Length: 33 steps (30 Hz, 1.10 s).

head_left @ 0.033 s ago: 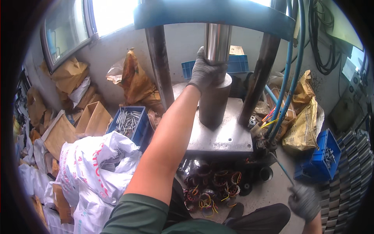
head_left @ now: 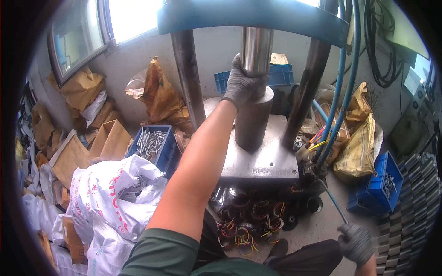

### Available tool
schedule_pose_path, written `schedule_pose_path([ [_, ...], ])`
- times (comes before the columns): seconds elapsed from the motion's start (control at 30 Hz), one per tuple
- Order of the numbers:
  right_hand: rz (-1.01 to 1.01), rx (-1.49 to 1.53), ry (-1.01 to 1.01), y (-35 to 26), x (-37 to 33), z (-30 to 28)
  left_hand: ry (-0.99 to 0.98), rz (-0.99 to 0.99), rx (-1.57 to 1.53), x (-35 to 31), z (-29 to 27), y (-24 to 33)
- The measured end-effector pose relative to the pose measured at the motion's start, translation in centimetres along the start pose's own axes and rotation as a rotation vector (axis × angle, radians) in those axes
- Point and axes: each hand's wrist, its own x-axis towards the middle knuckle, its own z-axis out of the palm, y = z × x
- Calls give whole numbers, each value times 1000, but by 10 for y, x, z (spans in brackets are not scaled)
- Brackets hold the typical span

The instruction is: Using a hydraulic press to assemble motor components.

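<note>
My left hand (head_left: 244,85), in a grey glove, is wrapped round the piece between the shiny press ram (head_left: 257,48) and a thick dark metal cylinder (head_left: 252,122). That piece is mostly hidden by the fingers; the thumb points up along the ram. Upright on the steel press table (head_left: 258,165) stands the cylinder. Low at the right, my right hand (head_left: 357,244), also gloved, is closed round the near end of a thin lever rod (head_left: 335,202). The rod's far end meets the fittings beside the press table.
Dark posts (head_left: 188,73) and a blue crossbeam (head_left: 253,18) frame the press. Blue hoses (head_left: 352,69) hang at its right. Several wound motor parts (head_left: 251,221) lie below. Left are a bin of metal shafts (head_left: 168,154) and white sacks (head_left: 110,198); right, another blue bin (head_left: 375,186).
My right hand has shifted a little left and toward me, and the lever rod has swung with it. My left hand keeps its place on the piece under the ram.
</note>
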Motion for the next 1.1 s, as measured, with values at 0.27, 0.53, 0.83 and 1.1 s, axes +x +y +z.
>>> schedule_pose_path([
  [0.27, 127, -52, -71, 4, -32, 46, 43, 47, 194, 3, 0, 2],
  [0.53, 143, -118, -58, -2, -31, 43, 124, 48, 196, 10, -16, -12],
  [0.83, 71, -1, -51, -5, -27, 34, 71, -16, 283, 16, -30, -24],
  [1.1, 88, -78, -77, -6, -23, 32, -4, 45, 167, 26, -32, -39],
])
